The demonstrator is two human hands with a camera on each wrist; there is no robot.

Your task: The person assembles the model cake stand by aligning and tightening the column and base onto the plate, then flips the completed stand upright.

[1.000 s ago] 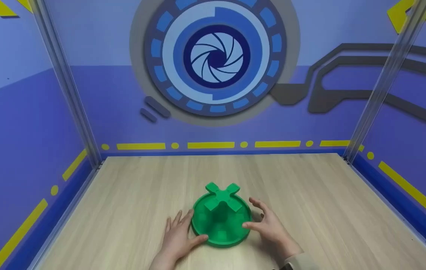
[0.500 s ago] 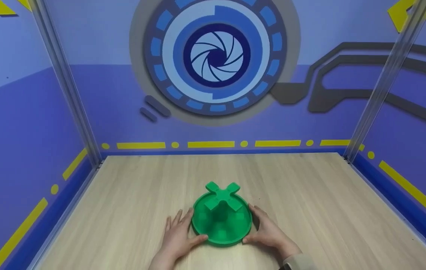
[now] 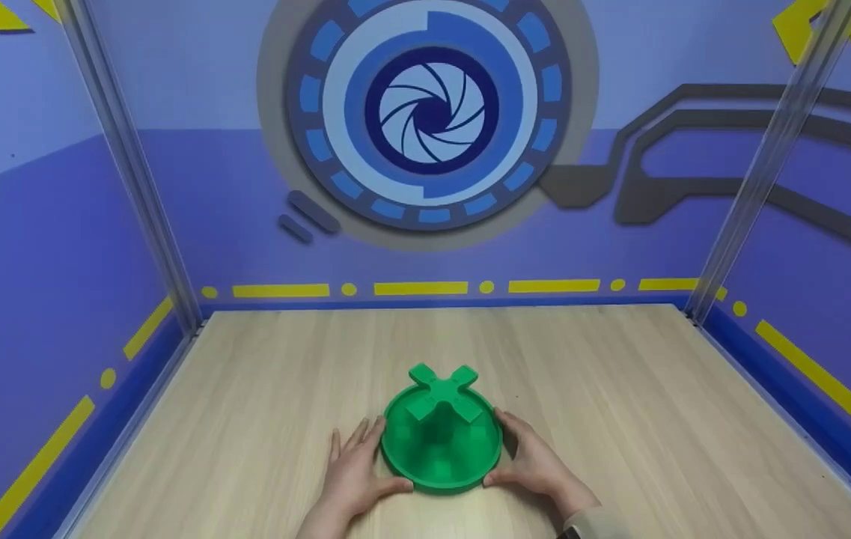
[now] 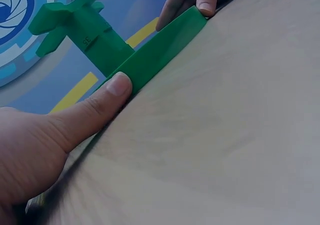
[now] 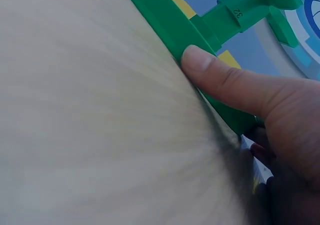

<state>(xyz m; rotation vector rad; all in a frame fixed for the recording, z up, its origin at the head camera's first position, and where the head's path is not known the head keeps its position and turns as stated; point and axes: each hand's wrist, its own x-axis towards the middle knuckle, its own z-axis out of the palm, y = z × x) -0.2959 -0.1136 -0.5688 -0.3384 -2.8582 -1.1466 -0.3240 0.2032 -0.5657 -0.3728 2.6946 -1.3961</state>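
A green round tray [image 3: 446, 470] with a low rim lies flat on the table. From its middle rises a post topped by a green cross-shaped piece [image 3: 444, 391]. My left hand [image 3: 352, 477] holds the tray's left side, its thumb at the front rim and its fingers spread along the side. On the opposite side, my right hand [image 3: 540, 469] grips the rim between thumb and fingers. Each wrist view shows a thumb pressed to the outer wall, seen on the tray [image 4: 165, 50] in the left one. Fingertips behind the rim are partly hidden there.
The wooden table [image 3: 275, 374] spreads around the tray on all sides. Blue printed panels [image 3: 230, 217] enclose it at the back, left and right, joined by metal posts [image 3: 133, 172] at the corners.
My right hand has come down from beside the rim, its thumb moving from over the tray to the outer front edge. The left thumb has slid slightly lower. The tray stays in place.
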